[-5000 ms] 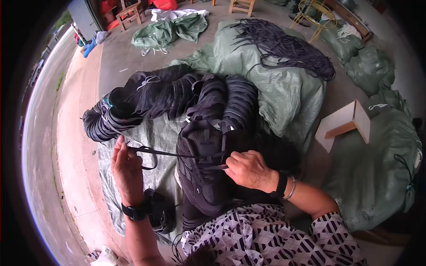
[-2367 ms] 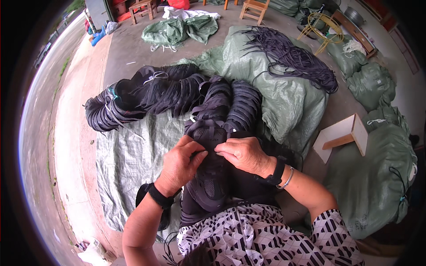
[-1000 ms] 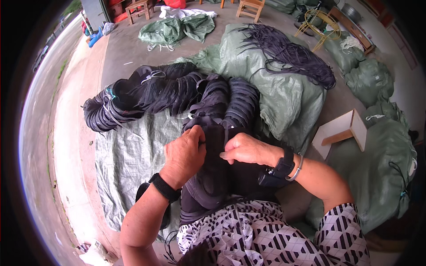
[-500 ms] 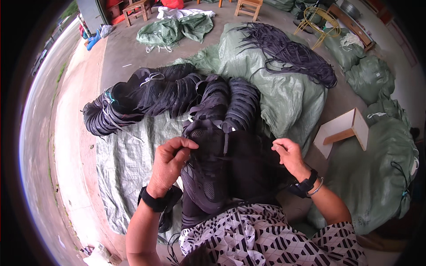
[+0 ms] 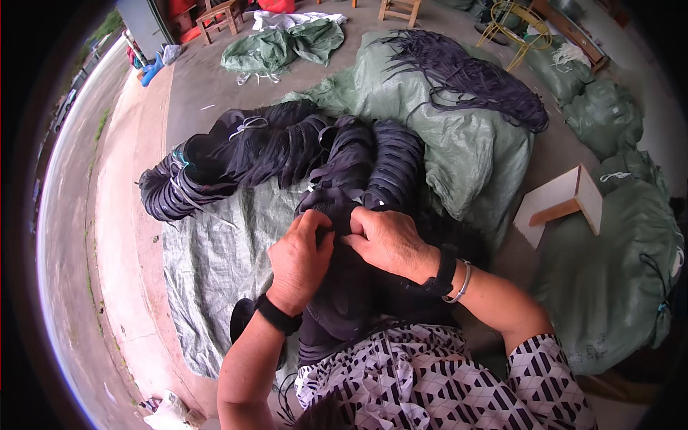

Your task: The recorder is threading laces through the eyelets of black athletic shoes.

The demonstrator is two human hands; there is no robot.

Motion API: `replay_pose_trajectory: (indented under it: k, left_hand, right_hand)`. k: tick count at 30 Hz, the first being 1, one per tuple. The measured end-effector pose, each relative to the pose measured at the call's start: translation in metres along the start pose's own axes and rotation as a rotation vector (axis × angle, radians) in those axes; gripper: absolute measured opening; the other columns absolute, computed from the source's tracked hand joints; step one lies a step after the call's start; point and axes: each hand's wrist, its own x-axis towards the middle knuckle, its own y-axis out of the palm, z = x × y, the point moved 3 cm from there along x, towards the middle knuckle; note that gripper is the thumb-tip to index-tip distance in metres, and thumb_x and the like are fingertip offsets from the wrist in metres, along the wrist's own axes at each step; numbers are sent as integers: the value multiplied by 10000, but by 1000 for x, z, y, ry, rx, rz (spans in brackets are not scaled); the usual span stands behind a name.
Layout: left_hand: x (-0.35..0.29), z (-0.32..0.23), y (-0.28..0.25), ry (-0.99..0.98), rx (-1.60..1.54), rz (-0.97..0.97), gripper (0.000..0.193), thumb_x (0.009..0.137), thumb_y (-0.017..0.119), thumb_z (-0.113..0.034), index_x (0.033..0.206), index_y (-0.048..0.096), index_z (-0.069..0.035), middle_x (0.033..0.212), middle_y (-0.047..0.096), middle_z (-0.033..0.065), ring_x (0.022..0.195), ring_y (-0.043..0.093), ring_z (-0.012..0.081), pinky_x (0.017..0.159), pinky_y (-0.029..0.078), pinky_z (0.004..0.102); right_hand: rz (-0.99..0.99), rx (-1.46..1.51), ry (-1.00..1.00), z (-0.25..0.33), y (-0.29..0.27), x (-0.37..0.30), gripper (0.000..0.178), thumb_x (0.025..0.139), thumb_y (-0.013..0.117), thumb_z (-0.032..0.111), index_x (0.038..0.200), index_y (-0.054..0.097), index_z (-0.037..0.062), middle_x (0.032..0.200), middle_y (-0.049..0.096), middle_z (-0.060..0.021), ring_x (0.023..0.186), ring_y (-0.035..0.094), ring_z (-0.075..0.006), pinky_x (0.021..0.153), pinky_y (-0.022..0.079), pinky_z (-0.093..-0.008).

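Observation:
A black shoe upper (image 5: pixel 340 287) with mesh panels lies over my lap, its opening pointing away from me. My left hand (image 5: pixel 301 251) is closed in a pinch at the left side of its lace opening. Close beside it, my right hand (image 5: pixel 390 242) is also closed, thumb and fingertips at the opposite side of the opening. Whatever thin thing the right fingertips hold is dark against dark and hidden. Just beyond the hands, long rows of nested black shoe uppers (image 5: pixel 269 147) rest on a pale green woven sheet (image 5: pixel 215 279).
A heap of dark flat laces (image 5: pixel 469 82) lies on a full green sack (image 5: pixel 476 158) ahead. To the right are a small white-topped wooden stand (image 5: pixel 562 201) and several stuffed green sacks (image 5: pixel 609 279). A wooden stool (image 5: pixel 400 11) and yellow round-framed stand (image 5: pixel 512 32) are farther back.
My right hand has swung left from out at the right to the shoe upper, next to my left hand. My left hand has shifted slightly right, its fingers curled more.

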Motion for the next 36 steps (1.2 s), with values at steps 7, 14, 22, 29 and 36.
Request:
replay_pose_trajectory:
  k: [7, 14, 22, 29, 36]
  left_hand:
    - [-23, 53, -20, -368, -1106, 208, 137, 915, 589, -130, 1040, 630, -95, 740, 494, -65, 623, 389, 4, 539, 318, 173]
    - [-27, 26, -12, -172, -779, 37, 204, 865, 625, -35, 1061, 570, -45, 896, 575, -11, 789, 497, 43, 723, 404, 198]
    - [-48, 47, -18, -470, -1130, 27, 92, 884, 543, -60, 957, 524, -113, 695, 459, -78, 546, 358, 13, 474, 270, 165]
    - [-28, 20, -38, -89, -245, -282, 327, 803, 631, -32, 1126, 582, -43, 983, 532, 11, 718, 372, 82, 637, 355, 218]
    - [3, -10, -18, 322, 265, 14, 395, 628, 681, -93, 1011, 586, -80, 970, 549, 114, 1001, 507, 325, 864, 448, 423]
  right_hand:
    - [216, 342, 141, -15, -1, 13, 166, 837, 670, 137, 787, 543, 42, 609, 546, -32, 473, 521, -88, 457, 409, -285]
    - [192, 221, 7, -3, -4, 0, 181, 849, 655, 167, 765, 603, 17, 650, 610, -65, 616, 614, -106, 538, 437, -274]
    - [561, 1099, 537, -20, 7, -33, 176, 912, 610, 160, 853, 644, -2, 616, 564, 15, 479, 513, -80, 463, 400, -228]
    - [-270, 357, 127, -39, -19, -27, 64, 885, 621, 96, 898, 617, 34, 650, 614, -69, 534, 572, -109, 515, 442, -274]
    - [-236, 378, -94, -6, -18, -27, 74, 892, 575, 32, 958, 609, 37, 749, 632, -83, 655, 642, -207, 582, 496, -304]
